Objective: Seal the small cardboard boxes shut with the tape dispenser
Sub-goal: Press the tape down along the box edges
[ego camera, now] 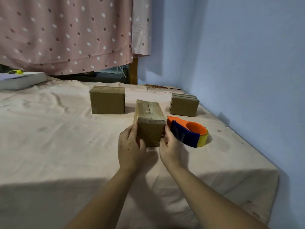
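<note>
A small cardboard box (149, 118) stands on the pink sheet (66, 138) in the middle, with clear tape along its top seam and over its near edge. My left hand (131, 146) grips its left near side, thumb on the front face. My right hand (171, 146) holds its right near side, fingers curled against the box. The tape dispenser (188, 132), orange, blue and yellow, lies on the sheet just right of the box, beside my right hand and untouched. Two more small boxes stand behind: one at back left (107, 100), one at back right (184, 104).
A white flat box (21, 80) with a yellow object on it lies at the far left. A spotted pink curtain (66, 33) hangs behind. A blue wall (239, 63) runs close along the right edge of the surface, which drops off at the near right.
</note>
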